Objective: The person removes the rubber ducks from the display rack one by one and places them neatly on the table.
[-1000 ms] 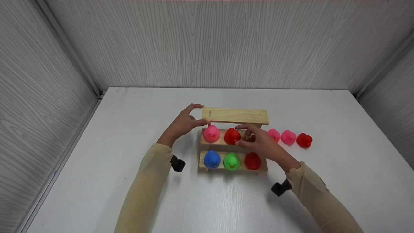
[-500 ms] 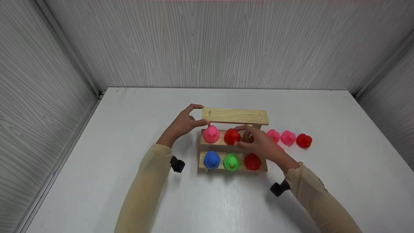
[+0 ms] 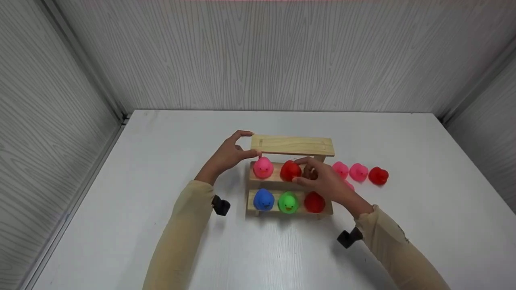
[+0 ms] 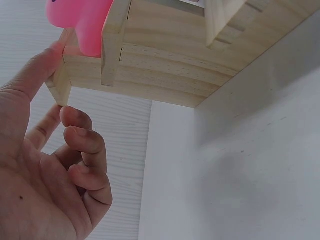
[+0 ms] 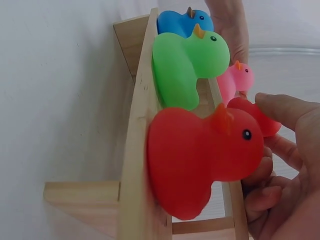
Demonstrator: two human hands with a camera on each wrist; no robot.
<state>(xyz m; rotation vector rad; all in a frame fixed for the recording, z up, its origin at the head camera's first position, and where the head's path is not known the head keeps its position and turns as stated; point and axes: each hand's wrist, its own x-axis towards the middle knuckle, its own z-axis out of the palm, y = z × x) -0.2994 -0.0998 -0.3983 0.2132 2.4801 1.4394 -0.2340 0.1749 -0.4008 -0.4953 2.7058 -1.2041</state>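
A small tiered wooden rack (image 3: 298,144) stands on the table, with rubber ducks on its two lower shelves. My left hand (image 3: 228,154) grips the left end of the top board between thumb and finger, as the left wrist view also shows. With thumb and forefinger my right hand (image 3: 324,179) pinches a red duck (image 3: 290,171) on the middle shelf. Left of it sits a pink duck (image 3: 263,167). The bottom shelf bears a blue duck (image 3: 264,199), a green duck (image 3: 288,202) and another red duck (image 5: 180,160). My right hand hides the middle shelf's right end.
Right of the rack, pink ducks (image 3: 358,172) and a red duck (image 3: 378,176) lie on the white table (image 3: 423,193); my right hand partly covers one pink duck. Grey wood-grained panels (image 3: 258,56) enclose the table at the back and sides.
The pinched red duck and my right fingertips have shifted very slightly to the right. My left hand keeps its grip on the top board.
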